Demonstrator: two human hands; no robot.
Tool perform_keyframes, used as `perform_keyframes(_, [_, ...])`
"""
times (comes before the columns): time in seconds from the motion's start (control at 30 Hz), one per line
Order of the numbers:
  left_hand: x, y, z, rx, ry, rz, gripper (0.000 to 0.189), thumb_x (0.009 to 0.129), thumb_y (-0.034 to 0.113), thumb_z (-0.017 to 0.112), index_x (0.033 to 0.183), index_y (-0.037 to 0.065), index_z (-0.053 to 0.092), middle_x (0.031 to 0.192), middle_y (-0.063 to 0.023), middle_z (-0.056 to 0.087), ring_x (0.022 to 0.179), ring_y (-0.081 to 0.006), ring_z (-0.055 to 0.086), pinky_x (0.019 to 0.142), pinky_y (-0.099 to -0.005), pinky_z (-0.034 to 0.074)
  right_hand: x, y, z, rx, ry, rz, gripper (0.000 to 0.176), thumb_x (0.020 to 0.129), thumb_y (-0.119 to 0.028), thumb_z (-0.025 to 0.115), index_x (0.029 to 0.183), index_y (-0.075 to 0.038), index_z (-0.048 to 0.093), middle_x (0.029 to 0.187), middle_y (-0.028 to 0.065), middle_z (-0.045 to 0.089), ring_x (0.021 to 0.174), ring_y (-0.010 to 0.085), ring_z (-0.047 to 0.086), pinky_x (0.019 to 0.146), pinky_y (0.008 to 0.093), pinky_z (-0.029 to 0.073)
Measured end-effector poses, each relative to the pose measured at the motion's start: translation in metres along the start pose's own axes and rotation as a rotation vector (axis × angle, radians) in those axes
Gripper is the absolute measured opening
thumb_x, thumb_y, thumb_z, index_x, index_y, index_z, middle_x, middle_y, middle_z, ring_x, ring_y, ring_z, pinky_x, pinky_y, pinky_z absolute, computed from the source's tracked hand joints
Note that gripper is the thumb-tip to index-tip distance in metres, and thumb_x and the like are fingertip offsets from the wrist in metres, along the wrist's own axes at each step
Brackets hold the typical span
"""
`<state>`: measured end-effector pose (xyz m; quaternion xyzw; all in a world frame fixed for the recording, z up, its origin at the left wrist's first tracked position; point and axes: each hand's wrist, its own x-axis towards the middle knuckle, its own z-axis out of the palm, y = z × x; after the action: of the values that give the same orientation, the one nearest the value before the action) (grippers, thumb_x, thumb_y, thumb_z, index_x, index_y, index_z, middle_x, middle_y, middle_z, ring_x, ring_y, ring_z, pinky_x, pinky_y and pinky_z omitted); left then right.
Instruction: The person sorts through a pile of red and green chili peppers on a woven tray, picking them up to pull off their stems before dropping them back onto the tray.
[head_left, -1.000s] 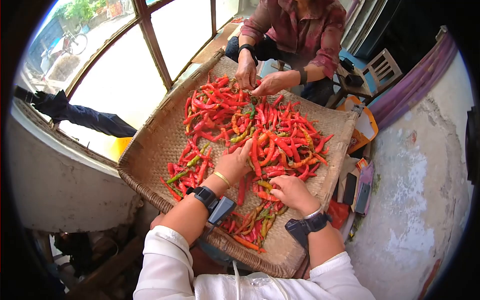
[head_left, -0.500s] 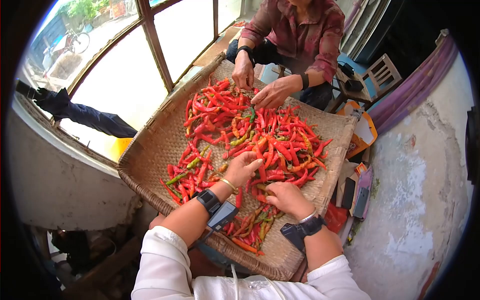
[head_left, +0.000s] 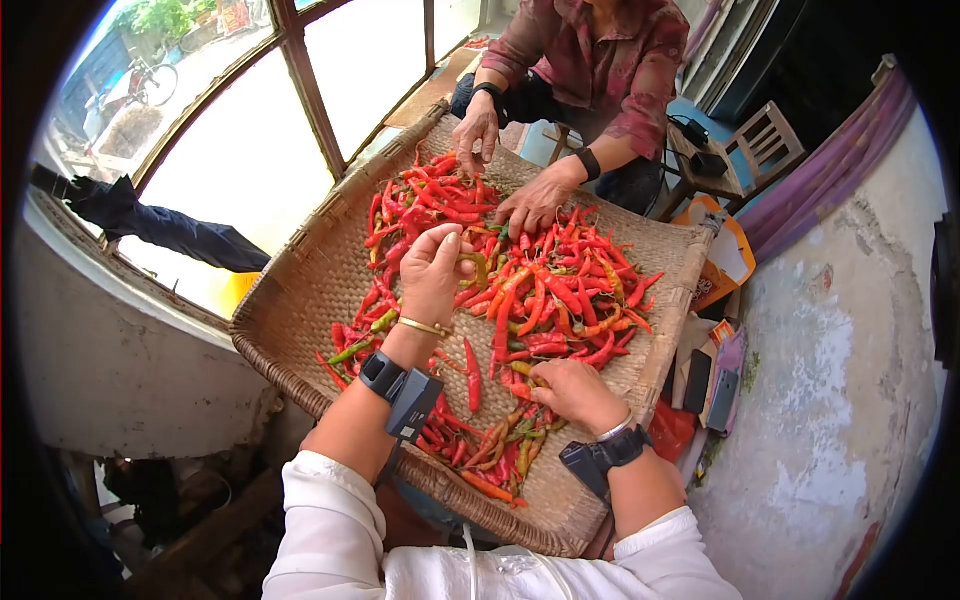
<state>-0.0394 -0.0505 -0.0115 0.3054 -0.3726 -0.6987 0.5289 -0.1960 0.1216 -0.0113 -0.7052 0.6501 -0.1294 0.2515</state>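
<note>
Modest rural home, window-side room doing duty as a work corner. Rough plastered wall (head_left: 830,380), patched and peeling. Big wooden-framed window (head_left: 300,70) looks onto a yard with a bicycle (head_left: 150,85). Broad woven tray (head_left: 290,290) heaped with red chillies (head_left: 560,290). Small wooden chair (head_left: 765,140) and purple curtain (head_left: 830,170) behind.

The head camera looks forward and down, close over the woven tray (head_left: 305,285).

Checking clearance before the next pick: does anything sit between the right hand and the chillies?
Nothing visible. The right hand rests directly on the chillies; the other person's hands are at the far side of the tray.
</note>
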Motion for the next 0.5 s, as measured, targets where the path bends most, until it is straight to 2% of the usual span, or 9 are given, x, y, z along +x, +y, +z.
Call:
perform_keyframes(0.07, [-0.001,0.012,0.006,-0.234,-0.191,0.103,0.015,0.089,0.009,0.050,0.103,0.005,0.055,0.085,-0.0043,0.060,0.066,-0.0082,0.057,0.058,-0.0215,0.050,0.000,0.000,0.000,-0.017,-0.008,0.003,0.021,0.073,-0.019,0.062,0.087,-0.004,0.060,0.081,0.0144,0.060,0.081,0.0316,0.058,0.069,0.0421,0.046])
perform_keyframes(0.1, [0.000,0.013,0.008,-0.255,-0.241,0.158,0.022,0.089,0.012,0.051,0.109,0.004,0.052,0.100,-0.0072,0.056,0.075,-0.0111,0.058,0.066,-0.0250,0.051,0.000,0.000,0.000,-0.016,-0.007,0.004,0.021,0.073,-0.019,0.062,0.087,-0.004,0.060,0.081,0.0144,0.060,0.081,0.0316,0.058,0.069,0.0421,0.046])
perform_keyframes(0.13, [-0.001,0.013,0.008,-0.255,-0.244,0.157,0.022,0.089,0.012,0.051,0.109,0.004,0.052,0.100,-0.0072,0.056,0.075,-0.0111,0.058,0.066,-0.0250,0.051,0.000,0.000,0.000,-0.018,-0.010,0.003,0.021,0.073,-0.019,0.062,0.088,-0.004,0.060,0.081,0.0144,0.060,0.081,0.0316,0.058,0.069,0.0421,0.046])
perform_keyframes(0.2, [-0.004,0.013,0.006,0.240,-0.048,0.103,0.030,0.085,0.014,0.058,0.112,0.003,0.051,0.109,-0.0085,0.052,0.081,-0.0132,0.058,0.072,-0.0265,0.051,-0.001,0.000,0.000,-0.023,-0.014,0.004,0.021,0.073,-0.019,0.062,0.088,-0.004,0.060,0.081,0.0145,0.060,0.081,0.0317,0.058,0.069,0.0421,0.046])
perform_keyframes(0.23, [0.003,0.003,-0.011,0.754,-0.052,0.196,0.044,0.079,0.021,0.063,0.116,0.004,0.048,0.116,-0.0123,0.049,0.083,-0.0204,0.060,0.071,-0.0313,0.050,-0.001,-0.001,0.000,-0.032,-0.015,0.003,0.022,0.074,-0.020,0.062,0.088,-0.004,0.059,0.080,0.0144,0.060,0.081,0.0318,0.058,0.069,0.0421,0.046])
perform_keyframes(0.27, [0.005,-0.004,-0.027,0.753,-0.053,0.194,0.044,0.079,0.021,0.063,0.116,0.004,0.048,0.116,-0.0123,0.049,0.083,-0.0204,0.060,0.071,-0.0313,0.050,-0.002,-0.001,0.000,-0.040,-0.016,0.002,0.022,0.074,-0.020,0.062,0.089,-0.004,0.059,0.080,0.0144,0.060,0.081,0.0319,0.058,0.069,0.0421,0.046])
perform_keyframes(0.33, [0.001,-0.003,-0.043,1.954,-0.217,0.317,0.055,0.073,0.016,0.063,0.122,0.006,0.041,0.118,-0.0170,0.047,0.090,-0.0306,0.058,0.074,-0.0364,0.049,-0.002,0.000,0.001,-0.041,-0.025,0.008,0.022,0.075,-0.021,0.062,0.089,-0.004,0.059,0.080,0.0145,0.060,0.081,0.0320,0.058,0.069,0.0422,0.046])
perform_keyframes(0.43, [0.006,-0.017,-0.065,2.063,-0.286,0.080,0.052,0.068,0.019,0.063,0.116,0.007,0.045,0.103,-0.0190,0.056,0.081,-0.0345,0.060,0.068,-0.0409,0.049,-0.001,-0.001,0.001,-0.064,-0.046,0.018,0.022,0.076,-0.022,0.062,0.088,-0.005,0.058,0.081,0.0147,0.060,0.081,0.0322,0.059,0.069,0.0425,0.046])
perform_keyframes(0.5, [0.007,-0.017,-0.064,2.037,-0.282,0.028,0.045,0.070,0.019,0.061,0.111,0.008,0.047,0.095,-0.0172,0.059,0.078,-0.0328,0.061,0.065,-0.0413,0.049,-0.001,0.000,0.003,-0.087,-0.062,0.026,0.021,0.076,-0.023,0.062,0.087,-0.005,0.058,0.081,0.0148,0.060,0.081,0.0323,0.059,0.068,0.0426,0.046])
